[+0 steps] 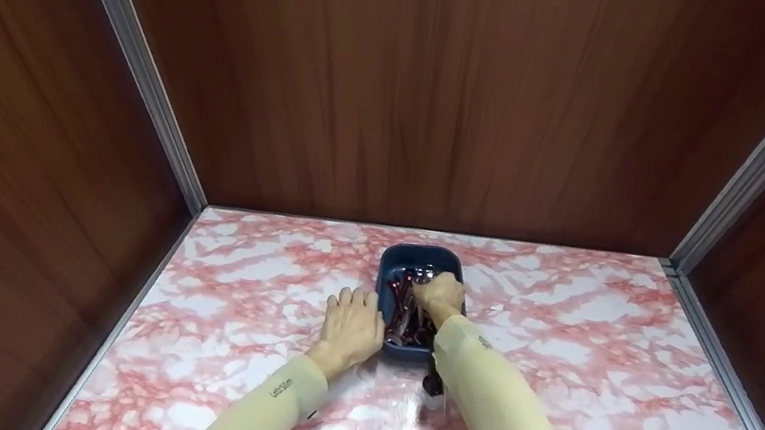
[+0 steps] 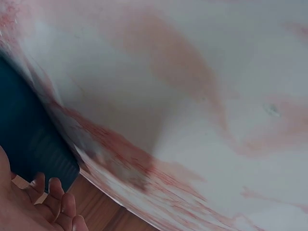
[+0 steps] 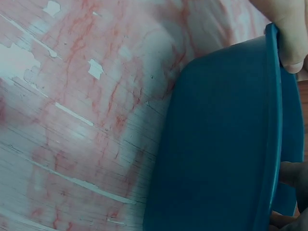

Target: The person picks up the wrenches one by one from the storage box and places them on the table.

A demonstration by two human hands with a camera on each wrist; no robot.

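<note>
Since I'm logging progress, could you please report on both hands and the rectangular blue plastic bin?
Left hand beside bin, right hand inside. Bin on pink-white marbled tabletop, holding shiny dark-red pieces. Right hand hides some contents.

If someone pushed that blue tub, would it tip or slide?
Probably slide: the blue tub sits broad and low on the table. Its smooth, even walls suggest fairly stiff plastic. The shiny red pieces lying inside may shift.

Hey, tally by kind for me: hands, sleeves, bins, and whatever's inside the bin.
Hands: 2, left hand, right hand
Yellow sleeves: 2, left sleeve, right sleeve
Blue bin: 1
Dark red pieces inside: overlapping, not countable
Total, without those pieces: 5
</note>
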